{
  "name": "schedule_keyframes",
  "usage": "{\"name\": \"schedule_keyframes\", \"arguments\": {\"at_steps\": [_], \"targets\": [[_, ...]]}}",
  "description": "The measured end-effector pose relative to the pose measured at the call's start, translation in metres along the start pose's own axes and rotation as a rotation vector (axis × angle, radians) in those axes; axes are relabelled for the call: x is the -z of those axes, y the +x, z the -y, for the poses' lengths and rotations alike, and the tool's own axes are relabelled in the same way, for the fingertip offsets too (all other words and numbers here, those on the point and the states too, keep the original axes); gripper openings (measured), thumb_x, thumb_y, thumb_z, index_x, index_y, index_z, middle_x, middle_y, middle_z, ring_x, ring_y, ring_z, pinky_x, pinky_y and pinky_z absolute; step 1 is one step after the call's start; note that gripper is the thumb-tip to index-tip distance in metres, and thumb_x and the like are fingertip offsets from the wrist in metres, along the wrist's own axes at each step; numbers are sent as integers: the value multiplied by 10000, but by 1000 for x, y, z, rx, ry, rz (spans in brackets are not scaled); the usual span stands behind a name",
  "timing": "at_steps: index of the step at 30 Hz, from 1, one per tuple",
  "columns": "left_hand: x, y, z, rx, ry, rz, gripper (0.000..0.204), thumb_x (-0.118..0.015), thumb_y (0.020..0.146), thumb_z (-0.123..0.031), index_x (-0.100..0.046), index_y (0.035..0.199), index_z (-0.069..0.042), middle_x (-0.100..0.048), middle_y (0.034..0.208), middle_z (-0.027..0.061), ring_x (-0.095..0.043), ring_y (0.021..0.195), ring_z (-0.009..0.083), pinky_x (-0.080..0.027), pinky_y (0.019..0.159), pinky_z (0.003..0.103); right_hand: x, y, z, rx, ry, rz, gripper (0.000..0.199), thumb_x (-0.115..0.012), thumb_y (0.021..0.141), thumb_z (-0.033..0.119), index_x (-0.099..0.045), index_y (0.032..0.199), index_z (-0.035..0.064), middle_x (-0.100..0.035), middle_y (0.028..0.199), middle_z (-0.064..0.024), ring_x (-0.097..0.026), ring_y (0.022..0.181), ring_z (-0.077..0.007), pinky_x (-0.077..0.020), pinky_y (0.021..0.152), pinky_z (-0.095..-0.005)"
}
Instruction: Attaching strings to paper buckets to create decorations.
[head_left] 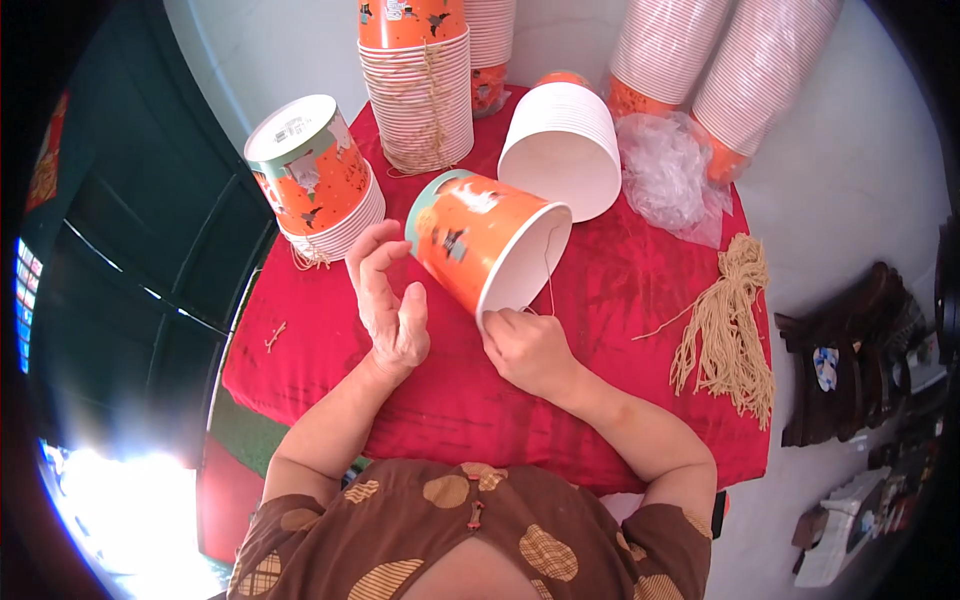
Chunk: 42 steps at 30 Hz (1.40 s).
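An orange paper bucket (468, 238) with a pale green base band and printed figures is tilted above the red cloth, its white mouth facing right and toward me. My right hand (530, 352) is closed at the near lower edge of its rim, fingertips pinched there. A thin string (549, 262) crosses the bucket's mouth and runs down by these fingers; whether they also grip it I cannot tell. My left hand (392, 305) is open beside the bucket's base end, thumb and fingers apart. The fingertips come close to the base; contact is unclear.
A red-covered table (620, 390) carries a string-tied upside-down bucket stack (310, 180) at left, a taller tied stack (415, 95), and a white-mouthed stack lying on its side (560, 150). Behind are wrapped stacks (765, 70) and crumpled clear plastic (668, 175). Beige strings (728, 335) lie right.
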<state>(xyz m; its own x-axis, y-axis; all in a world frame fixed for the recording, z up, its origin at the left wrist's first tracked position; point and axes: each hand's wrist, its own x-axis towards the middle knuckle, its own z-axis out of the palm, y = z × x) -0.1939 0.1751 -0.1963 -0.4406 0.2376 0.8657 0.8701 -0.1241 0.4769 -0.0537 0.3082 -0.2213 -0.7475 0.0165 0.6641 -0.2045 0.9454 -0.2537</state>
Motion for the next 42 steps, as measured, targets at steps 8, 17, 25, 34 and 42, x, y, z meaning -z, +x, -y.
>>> {"name": "schedule_keyframes", "arguments": {"at_steps": [8,17,25,34,42], "targets": [[8,11,-2,-91,-45,172,423,-497,830,-41,-533,1240,59,-452,1385,248,-450,1285,377,-344,1087,485,-10,-8,-5,110,-227,191,100,-603,732,78,-601,823,38,-580,696,-79,-637,578,-224,-515,478,-329],[2,11,-10,-174,46,273,465,-554,729,54,-563,1193,48,-566,1259,215,-506,1238,399,-333,1091,544,37,17,-2,-124,488,-142,85,-542,818,-25,-597,758,-1,-597,681,-80,-565,543,-174,-431,482,-315],[-9,-4,-21,-226,37,284,502,-592,695,65,-555,1195,39,-526,1269,233,-489,1235,429,-348,1070,561,50,28,-1,-736,1507,-65,334,-445,1034,267,-524,1150,-36,-643,926,-128,-493,468,-92,-289,354,-204],[-10,-6,-25,-229,42,308,506,-610,690,59,-555,1192,27,-527,1266,233,-494,1233,433,-351,1066,571,42,21,-3,-639,1552,-69,198,-541,1010,200,-556,1002,2,-483,659,27,-335,464,-14,-262,405,-188],[-10,-3,-30,-244,57,306,461,-623,681,46,-577,1139,22,-548,1213,219,-516,1194,418,-348,1065,574,51,23,-7,-664,1606,15,187,-589,987,173,-583,1064,3,-415,605,81,-303,443,2,-236,398,-186]]}}
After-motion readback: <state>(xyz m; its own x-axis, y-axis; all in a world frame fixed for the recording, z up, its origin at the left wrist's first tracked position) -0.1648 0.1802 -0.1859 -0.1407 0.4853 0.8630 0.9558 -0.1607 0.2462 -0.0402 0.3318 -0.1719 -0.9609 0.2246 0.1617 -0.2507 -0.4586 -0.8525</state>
